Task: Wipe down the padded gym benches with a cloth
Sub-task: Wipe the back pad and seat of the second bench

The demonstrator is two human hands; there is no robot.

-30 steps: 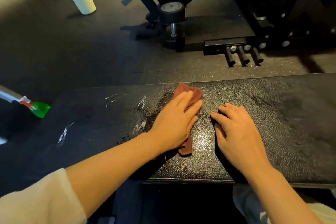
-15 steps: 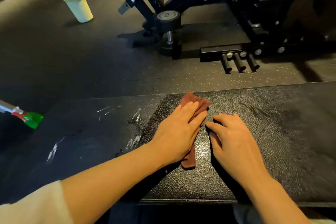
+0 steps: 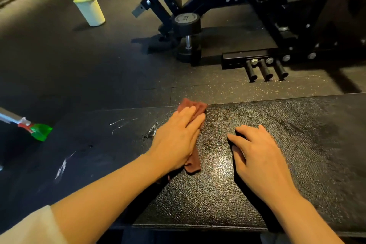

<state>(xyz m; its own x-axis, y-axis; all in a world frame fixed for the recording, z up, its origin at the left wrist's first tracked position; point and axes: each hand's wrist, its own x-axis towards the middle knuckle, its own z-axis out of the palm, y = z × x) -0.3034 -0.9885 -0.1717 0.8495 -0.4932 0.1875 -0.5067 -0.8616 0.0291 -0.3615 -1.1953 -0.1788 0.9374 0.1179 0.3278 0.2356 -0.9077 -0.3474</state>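
My left hand (image 3: 176, 140) presses flat on the brown cloth (image 3: 193, 162); right hand (image 3: 257, 152) rests relaxed, empty. Beyond my fingertips the cloth may slip off the bench pad (image 3: 297, 144).

Black padded bench (image 3: 297, 144): brown cloth (image 3: 195, 164) flat at far edge; both hands resting on top.

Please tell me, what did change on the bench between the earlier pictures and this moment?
The left hand, pressing flat on the brown cloth, slid it away from the person, so its far end now reaches the far edge of the bench pad. Nothing was taken hold of or let go. The right hand still rests on the pad beside it.
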